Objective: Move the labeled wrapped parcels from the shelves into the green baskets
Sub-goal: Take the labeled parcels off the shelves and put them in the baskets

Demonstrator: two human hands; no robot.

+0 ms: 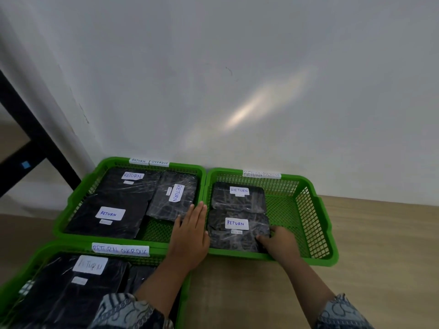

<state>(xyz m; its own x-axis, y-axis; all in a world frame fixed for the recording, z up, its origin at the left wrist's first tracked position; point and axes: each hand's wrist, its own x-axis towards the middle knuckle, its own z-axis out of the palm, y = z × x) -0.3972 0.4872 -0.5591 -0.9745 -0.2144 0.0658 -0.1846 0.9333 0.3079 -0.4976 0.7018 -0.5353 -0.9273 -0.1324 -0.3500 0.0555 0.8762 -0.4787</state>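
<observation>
Nearest the lens, bottom left: green plastic mesh basket, white rim tag reading RETURN OVERDUE. It holds flat black parcels, and the top one carries a white RETURN label. Patterned blue-grey sleeves cover both forearms at the frame edge.

Task item: flat black rectangular parcel wrapped in crinkled clear film. It has a white label with RETURN handwritten in blue and a smaller white sticker beneath. It lies flat in the right-hand green mesh basket, near-left part of the basket floor. Its far edge meets a second film-wrapped black parcel with the same label.

Right hand: reaches in over the near rim. Fingers are curled and clamped on the near right corner of the front parcel, thumb on its top face.

Left hand: flat, palm down, fingers straight and together. It lies over the near right corner of the rear left green basket, beside the right-hand basket's rim. Its fingertips reach the near corner of a parcel with a sideways RETURN label; I cannot tell whether they touch it.

All baskets sit on a light wood-grain surface.
</observation>
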